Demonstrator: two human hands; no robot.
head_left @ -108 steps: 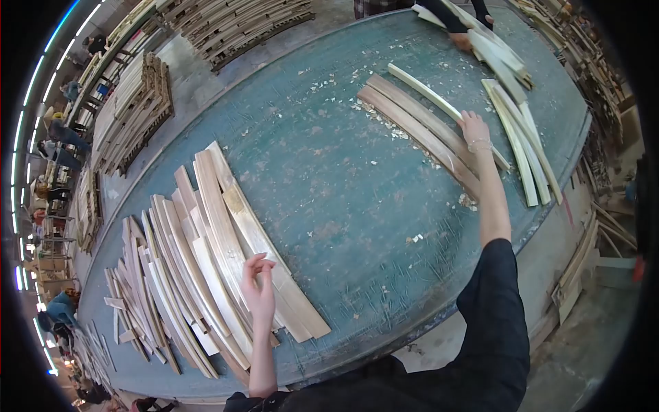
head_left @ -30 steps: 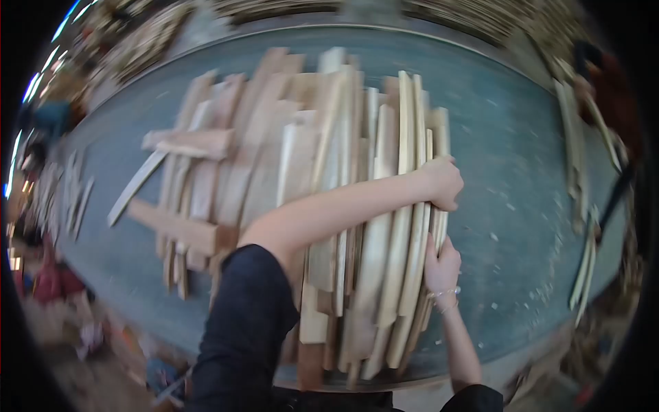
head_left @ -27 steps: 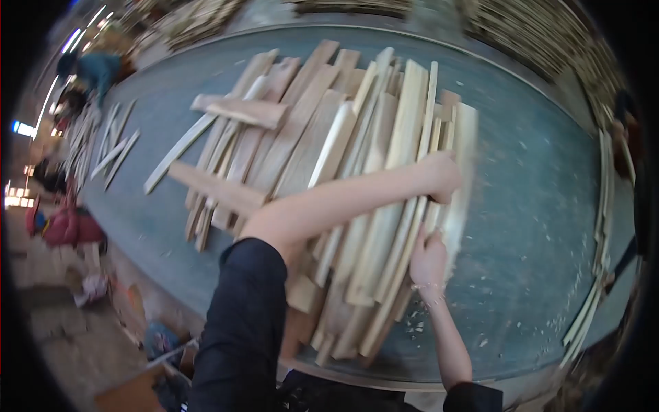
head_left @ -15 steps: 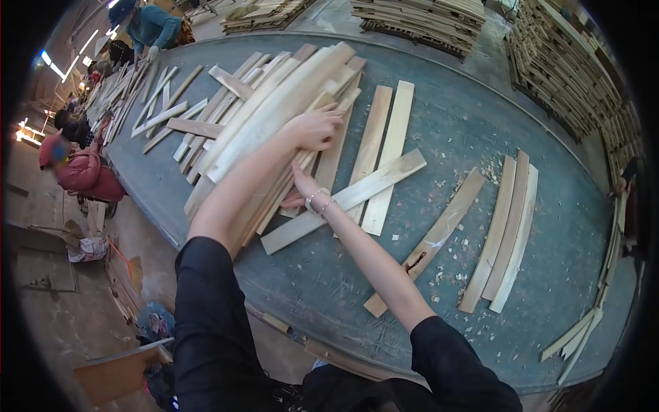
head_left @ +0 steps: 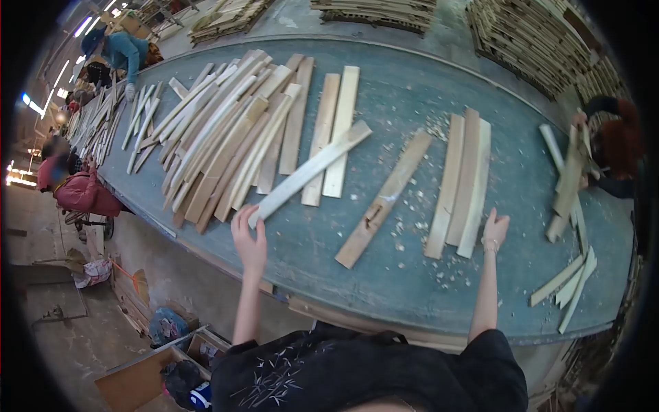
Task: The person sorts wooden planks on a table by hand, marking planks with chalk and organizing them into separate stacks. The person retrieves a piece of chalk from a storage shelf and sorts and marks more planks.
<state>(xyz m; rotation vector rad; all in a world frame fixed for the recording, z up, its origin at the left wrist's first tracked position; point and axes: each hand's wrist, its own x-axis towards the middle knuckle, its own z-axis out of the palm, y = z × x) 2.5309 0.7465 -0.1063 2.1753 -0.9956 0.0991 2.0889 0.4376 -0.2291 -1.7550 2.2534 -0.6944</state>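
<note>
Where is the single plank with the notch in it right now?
In the head view, the notched plank lies diagonally on the green table, near centre, between the long pale slat by the left hand and three side-by-side planks.

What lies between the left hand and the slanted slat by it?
Nothing visible. The left hand is at the near end of the slanted slat, fingers open; whether it touches is unclear. The right hand is beside three slats.

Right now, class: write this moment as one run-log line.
left hand: open, at end of diagonal slat | right hand: open, beside three slats | table: slat pile
</note>
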